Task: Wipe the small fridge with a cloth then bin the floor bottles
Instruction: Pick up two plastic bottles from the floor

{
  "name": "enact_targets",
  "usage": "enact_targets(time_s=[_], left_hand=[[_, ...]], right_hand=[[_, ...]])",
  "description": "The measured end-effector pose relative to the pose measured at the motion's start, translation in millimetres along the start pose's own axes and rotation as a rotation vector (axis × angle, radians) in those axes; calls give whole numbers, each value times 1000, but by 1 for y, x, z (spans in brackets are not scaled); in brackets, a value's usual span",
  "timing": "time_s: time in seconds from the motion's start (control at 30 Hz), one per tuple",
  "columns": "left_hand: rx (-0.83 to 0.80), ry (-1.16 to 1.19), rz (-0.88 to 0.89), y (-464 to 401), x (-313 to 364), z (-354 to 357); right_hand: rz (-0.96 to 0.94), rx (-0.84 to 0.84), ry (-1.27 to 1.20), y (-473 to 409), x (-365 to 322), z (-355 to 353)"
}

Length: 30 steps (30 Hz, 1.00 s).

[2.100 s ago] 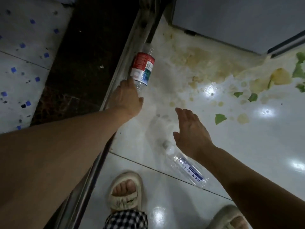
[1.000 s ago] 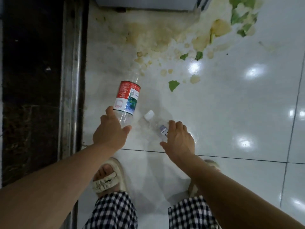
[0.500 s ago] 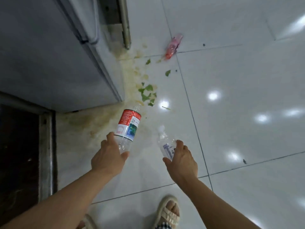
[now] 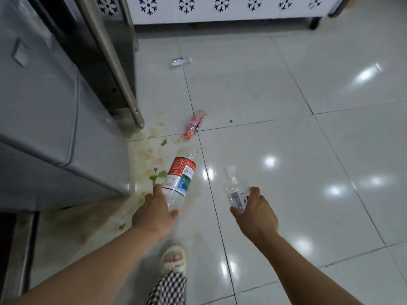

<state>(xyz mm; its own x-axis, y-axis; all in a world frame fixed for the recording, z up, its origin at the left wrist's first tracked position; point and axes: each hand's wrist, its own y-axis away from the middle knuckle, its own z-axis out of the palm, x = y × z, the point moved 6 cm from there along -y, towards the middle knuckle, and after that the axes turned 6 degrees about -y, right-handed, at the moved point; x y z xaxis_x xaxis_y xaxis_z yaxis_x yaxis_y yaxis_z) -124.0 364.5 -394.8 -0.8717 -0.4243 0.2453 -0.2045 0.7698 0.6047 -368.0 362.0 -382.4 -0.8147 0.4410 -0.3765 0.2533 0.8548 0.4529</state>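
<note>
My left hand [image 4: 154,213] grips the lower end of a clear bottle with a red label [image 4: 180,176], held above the floor and pointing away from me. My right hand [image 4: 256,211] holds a smaller clear bottle with a white cap [image 4: 236,189] by its lower half. Farther on, a pink bottle [image 4: 194,124] lies on the white tiles, and a small clear bottle [image 4: 180,62] lies beyond it. The grey small fridge [image 4: 50,119] stands at my left, close to my left hand.
Yellowish stains and green leaf scraps [image 4: 157,175] cover the tiles beside the fridge. A metal leg [image 4: 123,84] stands behind the fridge. A white cabinet with snowflake marks [image 4: 220,9] runs along the far side. My sandalled foot [image 4: 174,259] is below my hands.
Both hands closed on the bottles and lifted them off the floor. My view has risen and turned, bringing the fridge, the pink bottle and the far clear bottle into sight.
</note>
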Motion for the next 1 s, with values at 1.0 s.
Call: enact_targets(time_s=[1.0], left_hand=[[3, 84, -366, -416, 133, -74]], right_hand=[[33, -357, -78, -487, -143, 46]])
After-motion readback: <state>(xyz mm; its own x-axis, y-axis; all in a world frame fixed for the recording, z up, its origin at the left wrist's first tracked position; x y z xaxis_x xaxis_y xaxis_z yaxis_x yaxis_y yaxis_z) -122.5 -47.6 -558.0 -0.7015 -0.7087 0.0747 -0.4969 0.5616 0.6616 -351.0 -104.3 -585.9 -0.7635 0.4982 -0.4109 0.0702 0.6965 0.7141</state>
